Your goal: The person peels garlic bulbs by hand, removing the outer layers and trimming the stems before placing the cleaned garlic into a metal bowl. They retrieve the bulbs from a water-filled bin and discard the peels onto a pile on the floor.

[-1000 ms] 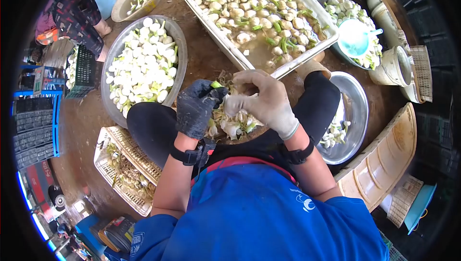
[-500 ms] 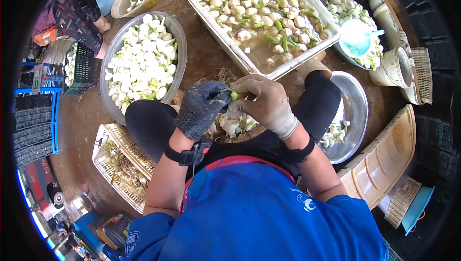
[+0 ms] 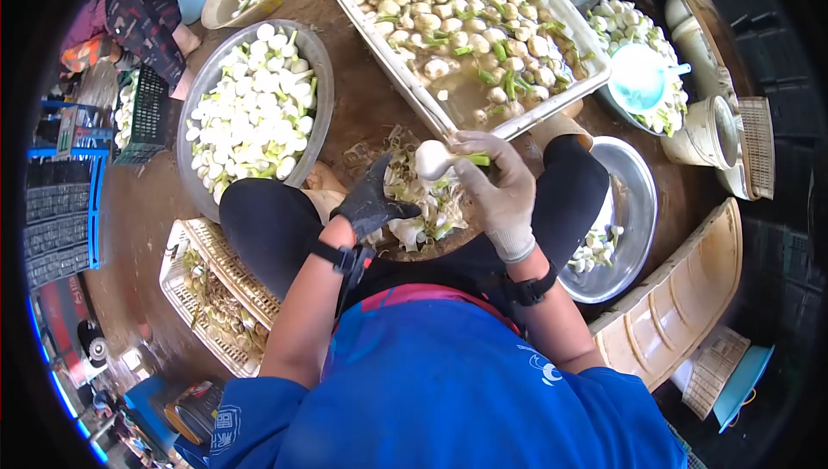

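My right hand (image 3: 498,191), in a pale glove, grips a white peeled bulb (image 3: 433,160) by its short green stem, above a pile of peelings (image 3: 423,202) between my legs. Lower and to the left, my left hand (image 3: 373,200) in a dark glove has its fingers apart and holds nothing. White bulbs fill a grey tub (image 3: 323,111) at the left. Ahead, a large white tray (image 3: 597,74) holds unpeeled bulbs in murky water. A metal basin (image 3: 642,219) at the right has a few white bulbs inside.
Slatted crates with scraps (image 3: 177,275) stand at the lower left. A light blue strainer (image 3: 636,77) lies on a heap of bulbs at the upper right, near white buckets (image 3: 703,137). Another person (image 3: 142,12) is at the upper left.
My hands have moved apart. The left has opened and dropped lower, while the right has shifted to the right, now showing the whole white bulb.
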`<state>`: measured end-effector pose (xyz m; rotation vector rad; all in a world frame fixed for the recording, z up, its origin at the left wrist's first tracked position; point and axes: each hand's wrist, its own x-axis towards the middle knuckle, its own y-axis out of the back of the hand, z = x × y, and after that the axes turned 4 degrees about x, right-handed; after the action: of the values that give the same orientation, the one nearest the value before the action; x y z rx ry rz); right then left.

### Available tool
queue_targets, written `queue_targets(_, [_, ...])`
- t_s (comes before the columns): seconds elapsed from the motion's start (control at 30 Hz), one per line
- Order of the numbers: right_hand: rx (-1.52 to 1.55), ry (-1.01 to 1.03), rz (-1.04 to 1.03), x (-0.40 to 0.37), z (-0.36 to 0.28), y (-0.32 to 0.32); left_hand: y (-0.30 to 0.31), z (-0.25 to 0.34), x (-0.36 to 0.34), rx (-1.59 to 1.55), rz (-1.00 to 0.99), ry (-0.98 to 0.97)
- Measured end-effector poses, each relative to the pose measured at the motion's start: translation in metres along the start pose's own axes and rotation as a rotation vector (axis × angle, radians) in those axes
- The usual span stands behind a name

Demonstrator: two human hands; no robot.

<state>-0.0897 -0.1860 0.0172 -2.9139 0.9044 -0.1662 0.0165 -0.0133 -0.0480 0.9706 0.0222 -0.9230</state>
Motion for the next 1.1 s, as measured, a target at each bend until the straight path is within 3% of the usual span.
queue_targets(0.07, [-0.013,0.01,-0.027,-0.004,0.02,-0.001,-0.002,0.015,-0.007,-1.015,0.031,-0.128])
queue_targets(0.13, [-0.018,-0.111,-0.052,-0.01,0.03,-0.009,0.001,0.024,-0.011,-1.074,0.1,-0.211])
queue_targets(0.2, [0.046,-0.174,-0.074,-0.012,0.029,-0.014,0.005,0.025,-0.012,-0.808,0.275,-0.179])
queue_targets(0.27, [0.271,-0.378,-0.144,-0.011,0.024,-0.013,0.015,0.029,-0.021,-0.898,0.256,-0.172])
queue_targets(0.33, [0.354,-0.41,-0.164,-0.009,0.025,-0.011,0.028,0.032,-0.028,-1.058,0.144,-0.118])
queue_targets(0.43, [0.45,-0.393,-0.007,0.016,0.003,-0.009,0.038,0.032,-0.036,-1.345,-0.05,-0.185])
queue_targets(0.47, [0.611,-0.293,-0.007,0.034,0.015,-0.002,0.04,0.033,-0.038,-1.446,-0.132,-0.232])
queue_targets(0.53, [0.072,-0.17,-0.112,0.061,0.025,0.02,0.038,0.028,-0.04,-1.486,-0.156,-0.242])
queue_targets(0.6, [-0.82,-0.03,-0.33,0.048,0.058,0.026,0.04,0.031,-0.037,-1.577,-0.107,-0.158])
queue_targets(0.63, [-0.852,0.161,-0.368,0.039,0.062,0.022,0.037,0.025,-0.03,-1.517,-0.033,-0.06])
queue_targets(0.67, [-0.679,0.093,-0.437,0.034,0.041,0.012,0.036,0.022,-0.024,-1.528,-0.023,-0.071])
queue_targets(0.73, [-0.393,0.235,-0.423,0.02,0.011,-0.01,0.026,0.019,-0.016,-1.358,0.057,0.117])
queue_targets(0.77, [-0.409,0.283,-0.435,0.019,0.005,-0.013,0.016,0.024,-0.011,-1.113,0.183,-0.056])
queue_targets(0.8, [-0.425,0.338,-0.443,0.021,0.003,-0.011,0.016,0.024,-0.005,-0.845,0.09,-0.172])
queue_targets(0.87, [-0.261,0.291,-0.193,0.025,-0.007,0.007,0.01,0.053,0.005,-0.771,0.131,-0.238])
queue_targets(0.9, [-0.396,0.341,-0.058,0.03,-0.004,0.032,0.014,0.065,0.016,-0.974,-0.041,-0.263])
queue_targets(0.93, [-0.482,0.324,0.113,0.031,-0.005,0.061,0.015,0.071,0.031,-0.97,-0.054,-0.266])
queue_targets(0.97, [-0.216,0.119,0.323,0.028,-0.01,0.084,0.016,0.075,0.046,-0.943,-0.127,-0.197])
queue_targets(1.0, [-0.389,0.162,0.453,0.029,-0.022,0.106,0.017,0.079,0.063,-0.915,-0.2,-0.128])
queue_targets(1.07, [-0.586,0.106,0.603,0.015,-0.004,0.181,0.005,0.074,0.116,-0.229,-0.028,-0.26])
queue_targets(1.1, [-0.657,0.057,0.63,0.005,-0.001,0.206,-0.005,0.073,0.139,-0.077,-0.012,-0.358])
